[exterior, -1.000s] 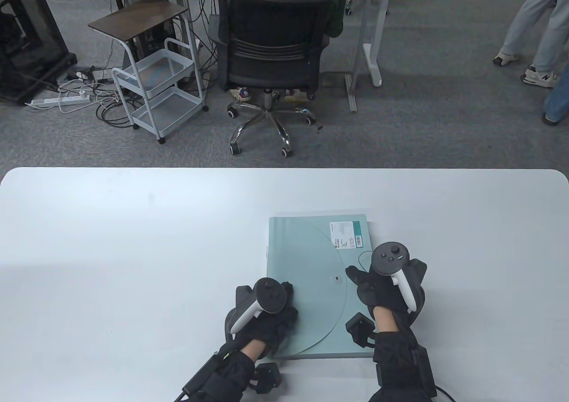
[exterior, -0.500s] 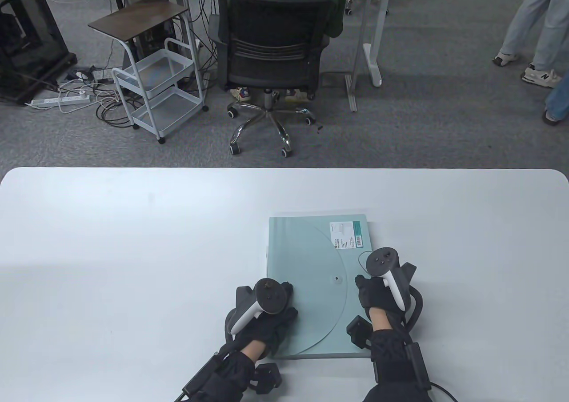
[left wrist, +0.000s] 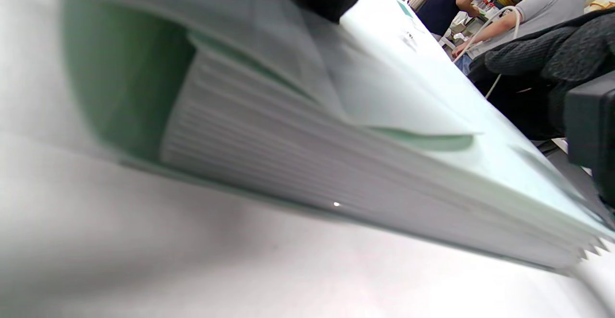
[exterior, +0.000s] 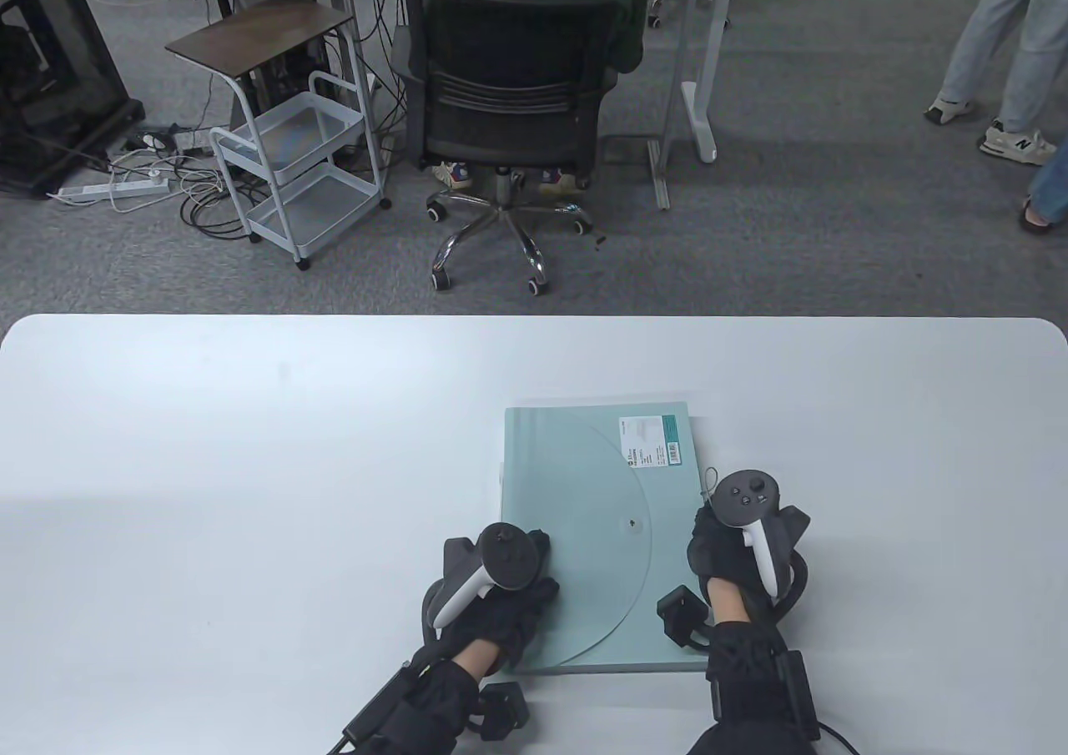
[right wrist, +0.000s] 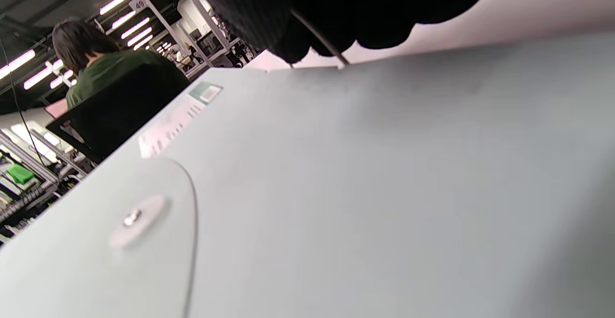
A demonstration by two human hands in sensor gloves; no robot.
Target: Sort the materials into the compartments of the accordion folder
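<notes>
A pale green accordion folder [exterior: 584,488] lies flat and closed on the white table [exterior: 250,455], with its round flap, a small button [exterior: 632,525] and a label [exterior: 652,440] facing up. My left hand [exterior: 509,596] rests curled on its near left corner; the left wrist view shows the pleated edge [left wrist: 336,164] close up. My right hand [exterior: 717,551] sits curled at the folder's right edge. A thin elastic cord [exterior: 709,480] loops up beside it and runs from my fingers in the right wrist view [right wrist: 319,44]. The folder top [right wrist: 360,188] fills that view.
Beyond the table's far edge are an office chair [exterior: 509,96] with a seated person, a white cart [exterior: 292,171] and people standing at the right [exterior: 993,62]. No loose materials show on the table.
My right hand slid from the folder top near the button to its right edge and curled up. The cord loop moved right with it. My left hand stayed put.
</notes>
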